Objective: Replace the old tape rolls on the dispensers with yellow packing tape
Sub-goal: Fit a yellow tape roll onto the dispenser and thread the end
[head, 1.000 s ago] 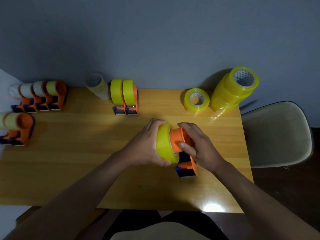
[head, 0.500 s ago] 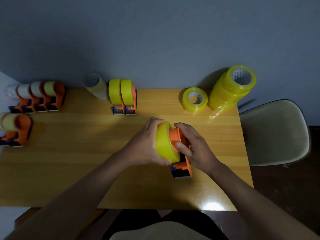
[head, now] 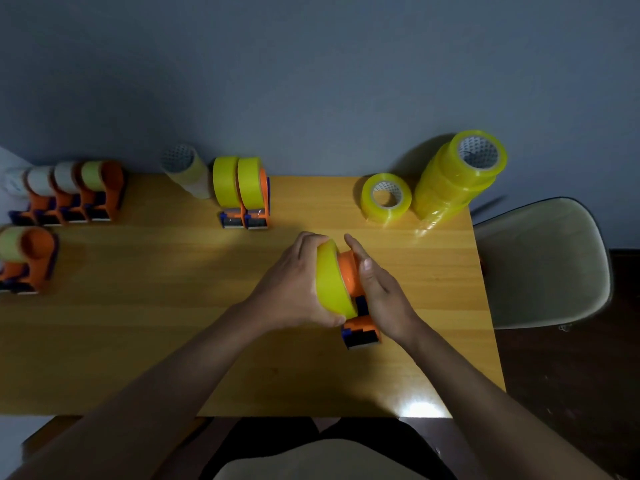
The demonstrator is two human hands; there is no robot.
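My one camera rides on the wearer's head, looking forward and steeply down across a wooden table toward a grey wall. Its wide lens bends the table edges and takes in the whole tabletop, a chair at right and the wearer's lap at the bottom edge. Both forearms enter from below, close to the lens. No second view overlaps it.

Plain room: wooden table, shell chair.

2 loaded dispensers stand behind the hands, loose roll right.
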